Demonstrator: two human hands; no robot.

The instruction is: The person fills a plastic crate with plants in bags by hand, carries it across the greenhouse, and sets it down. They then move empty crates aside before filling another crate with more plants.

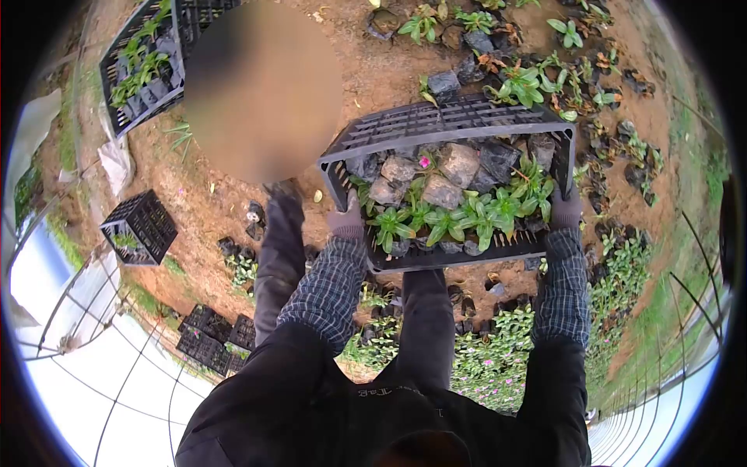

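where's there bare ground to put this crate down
Mostly bare soil lies between the small crate at left and the dark trouser leg. Another patch borders the held crate's upper left, left of the bagged plants. It's crowded right of the held crate and below it, among flowering plants.

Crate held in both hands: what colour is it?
The crate is black; it shows best in the head view.
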